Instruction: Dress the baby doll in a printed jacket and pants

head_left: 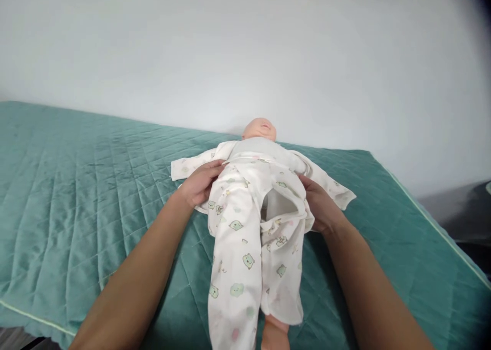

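A baby doll (260, 129) lies on its back on a green quilted bed (88, 186), head toward the wall. White printed trousers (245, 237) with small animal faces cover its legs, and one bare foot (274, 334) shows at the bottom. A white printed top (330, 183) lies spread open under it. My left hand (200, 182) grips the trousers' waistband at the doll's side. On the other side my right hand (321, 202) holds the waistband, fingers curled into the cloth.
A plain white wall (245, 58) runs behind the bed. The bed's right edge (433, 222) drops to a dark floor with a dark object at the far right. The quilt's front edge is at lower left.
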A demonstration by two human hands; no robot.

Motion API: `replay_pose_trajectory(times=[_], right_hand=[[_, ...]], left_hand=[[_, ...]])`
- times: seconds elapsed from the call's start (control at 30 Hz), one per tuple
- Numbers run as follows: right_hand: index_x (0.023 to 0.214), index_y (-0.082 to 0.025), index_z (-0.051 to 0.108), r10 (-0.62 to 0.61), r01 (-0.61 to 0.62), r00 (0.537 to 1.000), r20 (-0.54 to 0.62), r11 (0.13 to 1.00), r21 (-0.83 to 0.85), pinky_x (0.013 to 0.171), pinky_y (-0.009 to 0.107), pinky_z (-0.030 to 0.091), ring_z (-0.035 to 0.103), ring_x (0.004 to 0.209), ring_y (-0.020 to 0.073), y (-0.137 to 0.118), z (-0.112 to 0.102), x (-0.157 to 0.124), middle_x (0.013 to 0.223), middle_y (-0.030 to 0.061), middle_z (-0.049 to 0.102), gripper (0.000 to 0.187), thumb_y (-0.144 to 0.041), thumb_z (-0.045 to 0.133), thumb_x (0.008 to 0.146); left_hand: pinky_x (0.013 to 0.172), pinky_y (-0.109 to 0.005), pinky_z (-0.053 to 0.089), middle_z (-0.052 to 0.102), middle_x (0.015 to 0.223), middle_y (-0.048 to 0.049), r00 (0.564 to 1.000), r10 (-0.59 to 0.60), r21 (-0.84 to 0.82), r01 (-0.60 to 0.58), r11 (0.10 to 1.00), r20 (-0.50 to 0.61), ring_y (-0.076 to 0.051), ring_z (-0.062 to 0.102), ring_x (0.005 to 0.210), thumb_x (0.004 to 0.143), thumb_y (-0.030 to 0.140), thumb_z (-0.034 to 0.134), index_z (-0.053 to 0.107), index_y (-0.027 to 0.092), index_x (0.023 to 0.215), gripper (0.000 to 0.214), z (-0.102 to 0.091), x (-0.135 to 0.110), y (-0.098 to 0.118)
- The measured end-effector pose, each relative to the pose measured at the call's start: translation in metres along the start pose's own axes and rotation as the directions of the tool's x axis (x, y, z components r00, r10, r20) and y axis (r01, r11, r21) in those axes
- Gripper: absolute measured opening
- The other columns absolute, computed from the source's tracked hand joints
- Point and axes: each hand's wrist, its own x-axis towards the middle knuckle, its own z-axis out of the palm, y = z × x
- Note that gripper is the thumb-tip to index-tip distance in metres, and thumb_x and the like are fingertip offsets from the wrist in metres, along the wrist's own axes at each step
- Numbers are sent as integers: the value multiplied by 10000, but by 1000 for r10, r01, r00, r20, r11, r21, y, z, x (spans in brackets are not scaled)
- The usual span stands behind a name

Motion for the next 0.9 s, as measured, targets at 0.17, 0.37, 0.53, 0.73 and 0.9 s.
replay_pose_trajectory(times=[0.17,0.37,0.53,0.73,0.9], right_hand=[[885,-222,624,29,-16,994,101,991,-131,688,318,542,682,807,203,-5,-8,-4,945,22,740,360,-245,849,605],[970,-218,694,52,-4,992,116,926,-377,773,368,553,680,887,256,-11,-15,-8,916,46,745,364,-389,810,670],[935,-235,757,71,31,980,185,866,-499,863,397,548,685,949,296,-15,-22,-10,850,36,751,259,-398,762,733],[813,-227,778,110,91,959,260,750,-655,864,424,546,698,882,328,-24,-21,-12,812,29,759,187,-351,788,673],[792,-237,780,85,135,950,302,758,-639,916,441,537,683,959,351,-21,-18,-10,842,21,768,187,-354,806,649]], left_hand=[[776,-259,475,691,1027,-49,995,-59,150,47,987,76,-162,616,895,737,359,790,702,186,1066,381,-10,-15,13],[627,-210,419,675,962,-34,992,-75,314,38,949,106,-136,585,784,744,281,729,668,224,1100,365,-15,-22,21],[575,-213,397,640,848,-13,995,-33,384,-5,923,90,-104,516,657,691,211,699,677,190,844,156,-15,-23,22],[675,-264,461,679,856,-34,992,-73,380,29,925,103,-165,592,752,709,218,646,729,190,895,206,-16,-23,15],[651,-253,454,689,843,-19,994,-7,436,-43,899,112,-202,607,804,577,96,691,707,194,865,305,-12,-27,15]])
